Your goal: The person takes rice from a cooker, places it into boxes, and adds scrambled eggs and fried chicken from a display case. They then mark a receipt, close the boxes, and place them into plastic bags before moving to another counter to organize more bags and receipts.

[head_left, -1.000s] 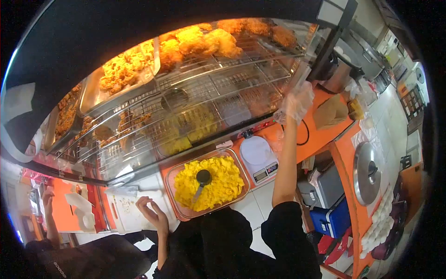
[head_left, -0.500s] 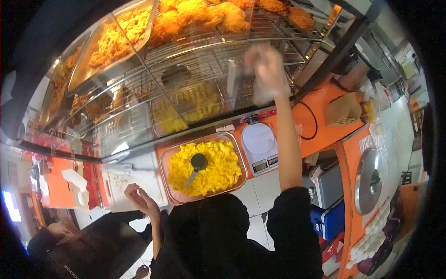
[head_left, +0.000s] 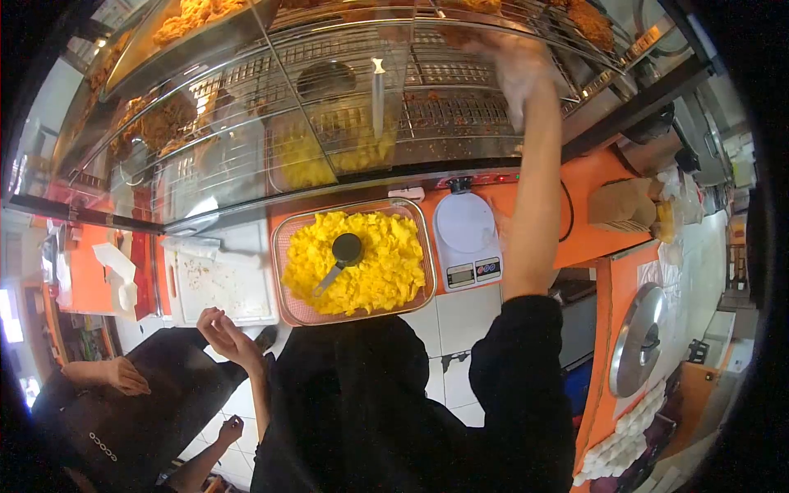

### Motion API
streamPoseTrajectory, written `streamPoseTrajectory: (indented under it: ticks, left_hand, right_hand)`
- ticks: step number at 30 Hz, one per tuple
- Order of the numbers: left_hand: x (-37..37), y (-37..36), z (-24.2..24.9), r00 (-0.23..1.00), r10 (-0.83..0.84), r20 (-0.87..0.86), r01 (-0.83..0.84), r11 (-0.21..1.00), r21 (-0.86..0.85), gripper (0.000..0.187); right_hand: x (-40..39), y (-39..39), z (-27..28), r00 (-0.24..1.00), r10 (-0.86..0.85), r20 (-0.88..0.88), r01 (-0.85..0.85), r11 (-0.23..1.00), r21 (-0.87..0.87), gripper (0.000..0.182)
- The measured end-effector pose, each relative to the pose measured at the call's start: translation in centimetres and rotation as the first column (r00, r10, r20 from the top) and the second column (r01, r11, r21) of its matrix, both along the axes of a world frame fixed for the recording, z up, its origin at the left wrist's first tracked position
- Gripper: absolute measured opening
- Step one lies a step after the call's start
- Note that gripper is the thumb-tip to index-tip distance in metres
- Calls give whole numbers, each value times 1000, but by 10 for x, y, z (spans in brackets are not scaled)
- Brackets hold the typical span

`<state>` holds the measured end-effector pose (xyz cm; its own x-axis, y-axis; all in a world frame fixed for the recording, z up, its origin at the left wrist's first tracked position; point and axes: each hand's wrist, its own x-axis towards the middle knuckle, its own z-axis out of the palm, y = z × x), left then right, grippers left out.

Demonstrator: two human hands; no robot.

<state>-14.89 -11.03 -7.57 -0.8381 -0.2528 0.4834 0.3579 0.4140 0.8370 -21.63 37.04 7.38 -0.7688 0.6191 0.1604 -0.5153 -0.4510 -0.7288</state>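
My right hand point(head_left: 526, 70) reaches into the glass display cabinet near the wire rack point(head_left: 460, 107); it appears to be in a clear plastic glove and is blurred, its fingertips lost near the fried pieces point(head_left: 590, 26), so its grip cannot be made out. My left hand point(head_left: 228, 335) hangs in front of the white cutting board point(head_left: 226, 287), fingers loosely curled and apart, holding nothing. Between my arms a tray point(head_left: 431, 279) holds yellow food point(head_left: 378, 271) with a black-topped scoop point(head_left: 347, 248) on it. A white kitchen scale point(head_left: 465, 222) stands right of the tray.
A co-worker in dark clothes point(head_left: 140, 403) stands at the lower left, with a hand point(head_left: 127, 376) in front. A cabinet frame bar point(head_left: 641, 111) slants beside my right arm. At the right are a round metal lid point(head_left: 639, 341), a cardboard box point(head_left: 620, 204) and a black cable point(head_left: 569, 209).
The view has shifted. My right hand has moved deeper into the cabinet, up and to the right. The co-worker's hands show more clearly. My left hand stays loosely raised.
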Motion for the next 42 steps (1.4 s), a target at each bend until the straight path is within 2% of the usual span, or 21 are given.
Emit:
streamPoseTrajectory:
  ticks: [3, 4, 7, 8, 10, 11, 12, 13, 18, 20, 21, 22, 24, 26, 29, 30, 32, 34, 37, 39, 42]
  left_hand:
    - [-4, -4, -5, 999, -34, -8, 34, 999, 13, 7]
    - [-6, -4, -7, 999, -50, -15, 50, 999, 16, 7]
    - [-10, 4, -7, 997, -74, -13, 74, 996, 41, 7]
    - [-11, 5, -7, 997, -76, 17, 76, 997, 34, 7]
    - [-13, -2, -7, 997, -41, 58, 41, 999, 7, 7]
    - [-16, -9, -15, 998, -47, 33, 46, 998, 44, 7]
    - [-19, -16, -21, 1000, -3, -8, 3, 1000, -13, 10]
    - [-18, -16, -9, 1000, -16, 2, 16, 1000, -14, 12]
    - [-11, -47, -12, 996, 56, 70, -68, 981, 184, 18]
    - [-3, -70, -23, 992, 59, 114, -88, 958, 273, 19]
    - [2, -81, -25, 988, 99, 119, -129, 953, 273, 19]
    - [4, -95, -27, 983, 135, 126, -165, 949, 270, 19]
    - [0, -115, -19, 967, 222, 127, -247, 940, 233, 16]
    - [-3, -140, -15, 951, 290, 104, -306, 931, 197, 11]
    - [-5, -181, -15, 878, 425, 220, -463, 871, 164, 12]
    - [-9, -203, -32, 906, 397, 147, -415, 900, 133, 14]
    - [-20, -258, -66, 881, 351, 317, -417, 893, 171, 13]
    - [-50, -304, -80, 884, 296, 362, -431, 815, 388, 16]
    - [-104, -392, -123, 914, 253, 318, -379, 812, 444, 30]
    - [-141, -426, -117, 932, 81, 354, -247, 855, 456, 31]
    - [-180, -484, -162, 906, 347, 241, -332, 938, -103, 43]
  right_hand:
    - [39, -15, 5, 996, 3, 87, -8, 998, 63, 19]
    - [50, -21, 3, 977, -107, 185, 31, 929, 370, 28]
    - [85, -46, 2, 776, -535, 332, -105, 410, 906, 49]
    - [93, -57, 6, 653, -651, 387, -257, 290, 922, 48]
    - [104, -91, 9, 517, -712, 474, -415, 276, 867, 48]
    - [94, -103, -3, 740, -337, 582, -369, 521, 770, 50]
    - [85, -116, -15, 822, 95, 561, -436, 738, 515, 51]
    - [62, -127, -39, 725, 689, 13, -688, 722, 67, 53]
    - [-21, -302, -96, 359, 866, 350, -917, 256, 307, 58]
    - [-67, -389, -98, 147, 851, 504, -950, -19, 310, 58]
    - [-83, -433, -87, 254, 723, 643, -878, -107, 467, 57]
    - [-93, -475, -96, 280, 794, 539, -875, -20, 484, 57]
    - [-111, -557, -105, 72, 947, 314, -995, 44, 95, 57]
    - [-141, -614, -99, 89, 869, 486, -989, 18, 150, 56]
    - [-172, -709, -116, 324, 664, 674, -936, 331, 123, 49]
    - [-180, -732, -118, 456, 497, 738, -873, 410, 263, 47]
    - [-193, -771, -125, 644, 98, 759, -695, 491, 526, 45]
    - [-208, -795, -152, 749, 145, 646, -637, 424, 644, 42]
    - [-224, -808, -170, 742, 153, 652, -663, 311, 681, 42]
    - [-226, -808, -181, 723, 203, 660, -691, 214, 691, 42]
    - [-212, -779, -184, 662, 407, 629, -705, 55, 707, 42]
